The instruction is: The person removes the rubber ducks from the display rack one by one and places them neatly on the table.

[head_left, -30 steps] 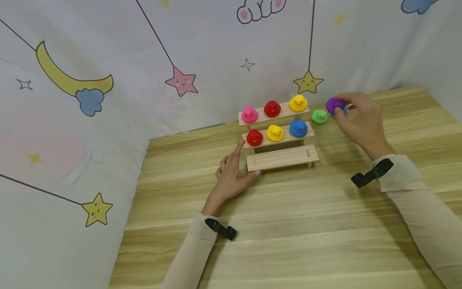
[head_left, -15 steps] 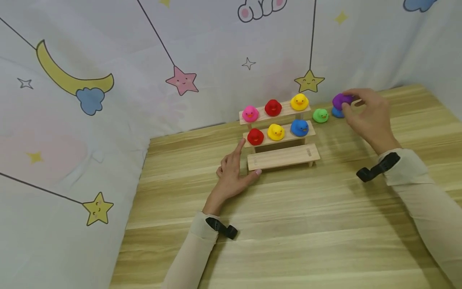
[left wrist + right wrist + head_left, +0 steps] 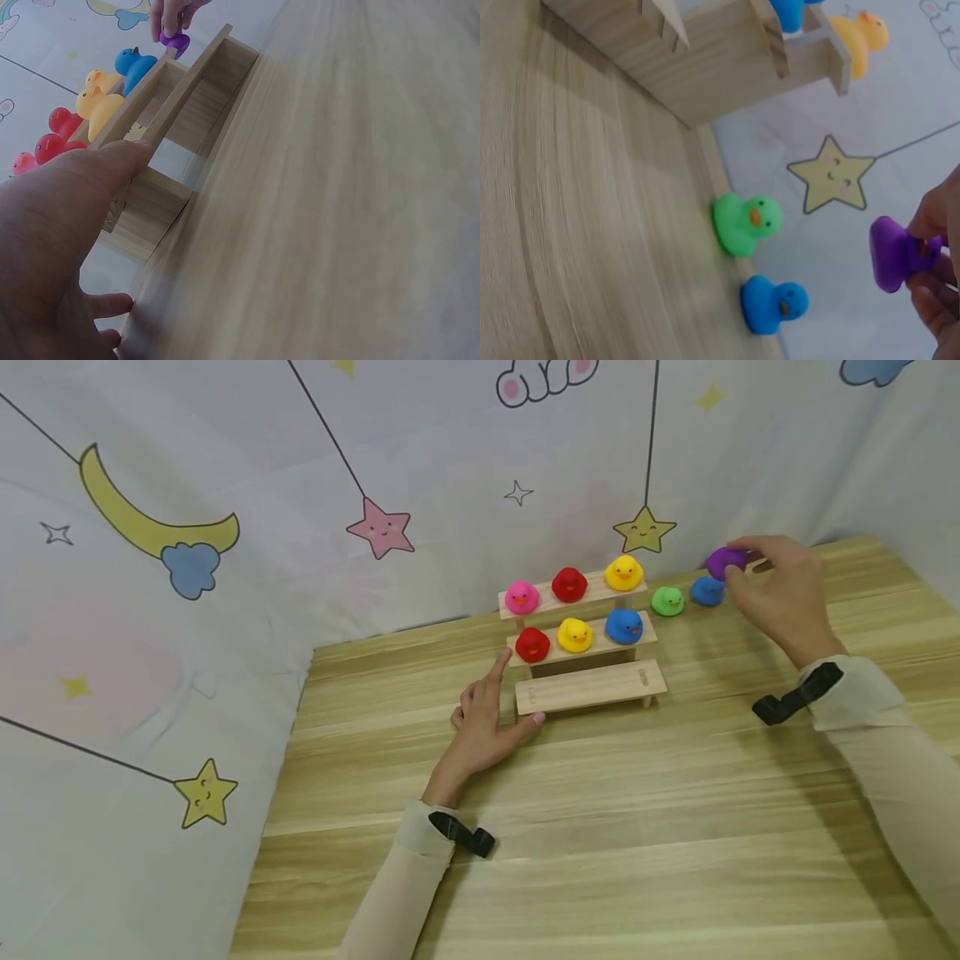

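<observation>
A purple rubber duck is pinched between the thumb and fingers of my right hand, held above the table. Below and left of it, a blue duck and a green duck sit on the table. My left hand touches the left end of a three-step wooden rack, thumb at the lowest step and index finger near the middle one. Pink, red and yellow ducks line the top step. Another red, yellow and blue duck occupy the middle step.
The wood-grain table extends in front of the rack and to both sides. Behind it hangs a pale cloth printed with stars and a moon, close to the rack and the loose ducks.
My right hand has moved right with the purple duck, uncovering the blue duck on the table. The left hand keeps its place at the rack.
</observation>
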The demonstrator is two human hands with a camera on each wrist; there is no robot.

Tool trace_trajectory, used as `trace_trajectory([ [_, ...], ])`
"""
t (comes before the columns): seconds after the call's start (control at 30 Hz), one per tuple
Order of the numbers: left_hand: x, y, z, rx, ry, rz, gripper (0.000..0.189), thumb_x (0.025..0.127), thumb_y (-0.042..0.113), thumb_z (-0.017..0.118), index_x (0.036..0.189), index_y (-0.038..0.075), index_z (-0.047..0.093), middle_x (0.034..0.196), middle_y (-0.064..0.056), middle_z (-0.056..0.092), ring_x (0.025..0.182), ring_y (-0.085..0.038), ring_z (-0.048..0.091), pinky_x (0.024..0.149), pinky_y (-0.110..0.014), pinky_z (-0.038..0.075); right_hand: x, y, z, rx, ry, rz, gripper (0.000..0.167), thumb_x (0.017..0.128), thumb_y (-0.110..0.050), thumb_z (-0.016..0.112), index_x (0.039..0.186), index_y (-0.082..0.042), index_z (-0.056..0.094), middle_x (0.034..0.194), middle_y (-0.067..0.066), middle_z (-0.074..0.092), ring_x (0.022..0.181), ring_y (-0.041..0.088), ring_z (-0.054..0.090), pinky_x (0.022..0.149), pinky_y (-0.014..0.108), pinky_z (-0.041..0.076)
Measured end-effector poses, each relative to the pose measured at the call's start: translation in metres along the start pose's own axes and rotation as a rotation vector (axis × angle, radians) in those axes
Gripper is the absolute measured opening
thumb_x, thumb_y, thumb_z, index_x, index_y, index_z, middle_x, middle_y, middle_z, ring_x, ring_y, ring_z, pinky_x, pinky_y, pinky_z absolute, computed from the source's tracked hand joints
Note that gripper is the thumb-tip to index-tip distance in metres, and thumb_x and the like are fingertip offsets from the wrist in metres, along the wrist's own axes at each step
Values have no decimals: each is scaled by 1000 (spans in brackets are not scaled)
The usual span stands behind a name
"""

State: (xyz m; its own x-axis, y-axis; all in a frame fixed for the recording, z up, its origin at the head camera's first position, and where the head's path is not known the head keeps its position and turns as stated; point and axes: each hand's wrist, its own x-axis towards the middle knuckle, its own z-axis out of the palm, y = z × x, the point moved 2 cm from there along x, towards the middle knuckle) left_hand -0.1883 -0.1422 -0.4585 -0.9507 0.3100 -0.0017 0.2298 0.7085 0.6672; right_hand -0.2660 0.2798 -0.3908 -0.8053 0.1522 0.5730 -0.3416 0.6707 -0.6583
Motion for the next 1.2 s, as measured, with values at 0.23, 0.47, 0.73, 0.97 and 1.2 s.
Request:
trace_trajectory([
  [0.23,0,0,1,-3,6,-4,105,97,54,72,166,61,-7,179,-5,24,158,-47,17,107,-69,17,2,17,-2,-27,-24,43,36,94,-10,64,125,2,77,119,31,76,83,-23,47,81,3,35],
  [0.47,-1,1,1,0,6,-8,104,98,53,72,167,58,-6,179,-5,25,158,-47,17,109,-70,17,2,29,-6,-54,-51,51,36,95,-14,63,124,3,77,118,31,76,82,-24,45,80,3,34],
  [0.73,-1,1,1,2,5,-3,104,98,54,72,167,59,-6,179,-4,23,159,-47,17,109,-71,16,6,37,-9,-70,-82,70,38,96,-15,63,126,3,76,119,31,76,82,-21,45,79,4,33],
  [0.97,0,1,0,0,1,-9,104,98,54,72,167,58,-6,180,-3,22,159,-46,17,109,-71,16,9,40,-10,-88,-98,72,39,94,-17,64,125,2,77,118,31,76,80,-22,44,76,8,33],
  [1.2,-1,2,0,8,0,-6,104,98,55,72,166,59,-7,180,-2,22,159,-46,16,110,-72,16,14,52,-11,-106,-144,106,40,93,-15,62,127,4,75,121,32,75,79,-21,42,75,10,32],
])
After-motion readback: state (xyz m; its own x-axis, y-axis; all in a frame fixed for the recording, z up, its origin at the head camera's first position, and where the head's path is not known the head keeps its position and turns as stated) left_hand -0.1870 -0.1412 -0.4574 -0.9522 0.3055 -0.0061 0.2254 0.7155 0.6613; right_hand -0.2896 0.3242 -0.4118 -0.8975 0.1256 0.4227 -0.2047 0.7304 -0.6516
